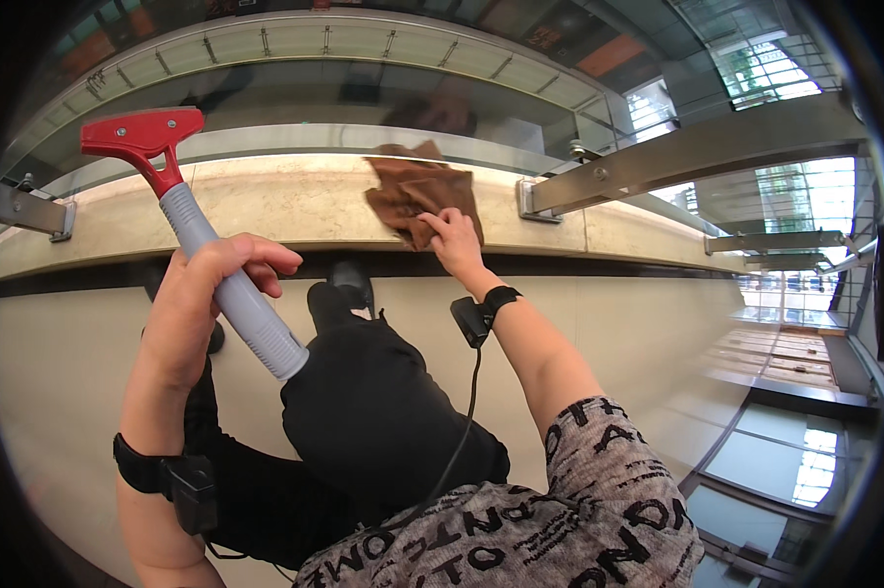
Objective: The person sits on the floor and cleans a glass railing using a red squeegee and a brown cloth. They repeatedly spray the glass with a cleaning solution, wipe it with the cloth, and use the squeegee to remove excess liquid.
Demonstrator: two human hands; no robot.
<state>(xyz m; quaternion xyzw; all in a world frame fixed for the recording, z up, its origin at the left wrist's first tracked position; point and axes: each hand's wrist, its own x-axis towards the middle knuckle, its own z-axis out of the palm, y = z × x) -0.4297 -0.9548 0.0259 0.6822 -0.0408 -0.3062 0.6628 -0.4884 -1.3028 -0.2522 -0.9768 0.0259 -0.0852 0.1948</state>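
My left hand grips the grey ribbed handle of a scraper, whose red head points up and away to the left. The scraper is held in the air, clear of the ledge. At the centre, my right hand has hold of a crumpled brown cloth. That cloth lies over the beige stone ledge, and its far edge reaches the foot of the glass panel. Some of the fingers on the cloth are hidden in its folds.
Metal railing posts rise from the ledge at right and left. Below the ledge runs a dark strip, then pale floor tiles. A cable hangs from the device on my right wrist. Beyond the glass is another glass-panelled railing.
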